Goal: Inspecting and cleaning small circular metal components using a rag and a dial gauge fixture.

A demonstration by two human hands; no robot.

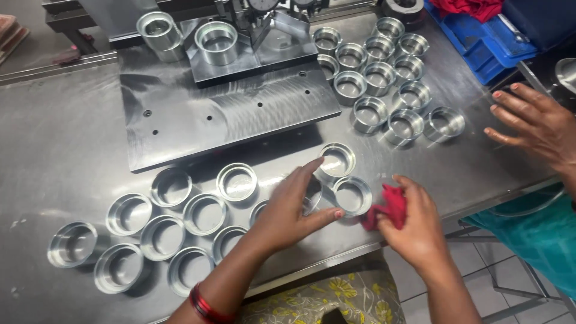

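Observation:
My left hand (294,207) reaches over a group of shiny metal cups on the steel table (66,138). Its fingers spread across one cup (311,197), mostly hidden under the hand, and the thumb touches a second cup (353,195). A third cup (337,159) stands just beyond the fingertips. My right hand (414,225) sits at the table's front edge, closed on a red cloth (390,207) right beside that second cup.
Several more cups (162,231) stand at the front left and another cluster (384,78) at the back right. A thick steel plate (222,114) carries a gauge fixture (258,36). Another person's hand (534,126) rests at the right edge. Blue bin (480,42) behind.

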